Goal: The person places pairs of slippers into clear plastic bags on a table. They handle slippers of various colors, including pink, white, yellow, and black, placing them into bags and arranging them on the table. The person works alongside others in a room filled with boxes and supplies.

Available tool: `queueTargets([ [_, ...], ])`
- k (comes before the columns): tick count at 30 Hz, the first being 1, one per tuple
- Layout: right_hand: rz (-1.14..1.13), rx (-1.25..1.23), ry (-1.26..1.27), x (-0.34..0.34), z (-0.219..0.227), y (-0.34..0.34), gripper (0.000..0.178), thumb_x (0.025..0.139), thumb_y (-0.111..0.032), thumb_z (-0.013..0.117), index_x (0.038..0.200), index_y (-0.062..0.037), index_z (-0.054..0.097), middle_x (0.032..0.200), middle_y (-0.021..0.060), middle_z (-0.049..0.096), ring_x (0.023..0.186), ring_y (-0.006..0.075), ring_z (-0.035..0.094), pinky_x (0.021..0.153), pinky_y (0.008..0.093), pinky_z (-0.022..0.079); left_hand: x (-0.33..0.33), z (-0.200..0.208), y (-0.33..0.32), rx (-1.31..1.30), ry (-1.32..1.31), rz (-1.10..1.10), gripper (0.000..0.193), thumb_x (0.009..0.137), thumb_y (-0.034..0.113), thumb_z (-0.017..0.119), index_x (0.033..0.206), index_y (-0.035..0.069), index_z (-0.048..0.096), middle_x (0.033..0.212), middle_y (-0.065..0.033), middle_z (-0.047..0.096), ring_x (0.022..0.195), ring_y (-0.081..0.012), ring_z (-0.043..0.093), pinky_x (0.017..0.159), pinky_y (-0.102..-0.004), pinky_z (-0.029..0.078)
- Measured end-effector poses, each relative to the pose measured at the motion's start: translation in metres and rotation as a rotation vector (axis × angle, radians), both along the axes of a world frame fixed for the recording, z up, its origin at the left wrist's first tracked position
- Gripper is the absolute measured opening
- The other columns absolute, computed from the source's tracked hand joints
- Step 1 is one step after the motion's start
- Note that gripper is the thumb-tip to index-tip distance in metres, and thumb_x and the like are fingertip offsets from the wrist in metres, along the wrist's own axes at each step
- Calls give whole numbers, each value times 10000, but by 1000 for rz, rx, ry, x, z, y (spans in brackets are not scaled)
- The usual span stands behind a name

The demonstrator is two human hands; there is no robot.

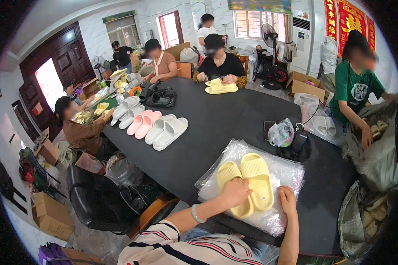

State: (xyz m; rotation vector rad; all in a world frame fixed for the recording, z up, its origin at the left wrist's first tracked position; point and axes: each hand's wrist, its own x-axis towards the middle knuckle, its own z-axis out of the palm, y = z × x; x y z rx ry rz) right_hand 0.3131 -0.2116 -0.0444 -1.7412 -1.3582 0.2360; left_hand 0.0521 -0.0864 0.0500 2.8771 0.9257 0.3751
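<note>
A pair of pale yellow slide slippers (257, 176) lies on a stack of clear plastic bags (216, 170) at the near edge of the black table. My left hand (235, 193), with a pale bangle on the wrist, is closed over the left slipper, its fingers curled at the foot opening and partly hidden. Beside the right slipper, my right hand (288, 199) has its fingers bent together at the right part of the bag stack, pinching the plastic.
Grey slippers (170, 132) and pink slippers (144, 123) stand in a row on the black table (199, 115). A small plastic bag (281, 133) sits right of centre. Several people work around the table; one handles a large sack (376, 150). A black chair (97, 198) stands at left.
</note>
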Motion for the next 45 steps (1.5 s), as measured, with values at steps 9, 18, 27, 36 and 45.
queueTargets([
  [9, 7, 7, 49, -10, 8, 2, 174, 891, -95, 612, 1035, -15, 667, 1125, 138, 624, 991, 273, 597, 848, 327, 483, -123, 24, 113, 9, -31, 240, 263, 817, 150, 647, 1070, 81, 633, 964, -155, 628, 983, -331, 601, 840, -453, 496],
  [18, -7, -5, 43, -11, 8, 0, 177, 884, -90, 627, 1040, -16, 666, 1125, 133, 621, 990, 271, 597, 845, 330, 488, -231, 12, 288, 369, -99, 435, 263, 804, 89, 557, 1040, 102, 673, 1083, -173, 652, 1015, -353, 600, 898, -476, 460],
  [27, -20, -23, 11, -12, 9, 0, 192, 877, -87, 634, 1056, -22, 661, 1137, 135, 612, 1011, 280, 594, 865, 334, 489, -201, -53, 280, 303, -44, 473, 648, 761, 409, 724, 1355, 243, 526, 1526, -206, 262, 1139, -411, 548, 972, -563, 397],
  [36, -17, -13, 37, -18, 16, 2, 193, 875, -64, 634, 1061, -23, 660, 1142, 135, 609, 1001, 275, 598, 859, 333, 497, -195, -71, 284, 578, -1, 657, 641, 798, 337, 702, 1396, 308, 472, 1522, -201, 286, 1130, -329, 557, 889, -513, 424],
  [45, -67, -52, 40, -17, 19, 0, 219, 853, -73, 662, 1070, -47, 670, 1128, 120, 617, 985, 255, 603, 789, 316, 508, -233, -49, 355, 273, -42, 857, 594, 891, 384, 570, 1449, 289, 390, 1507, -210, 323, 1120, -374, 582, 854, -474, 515],
])
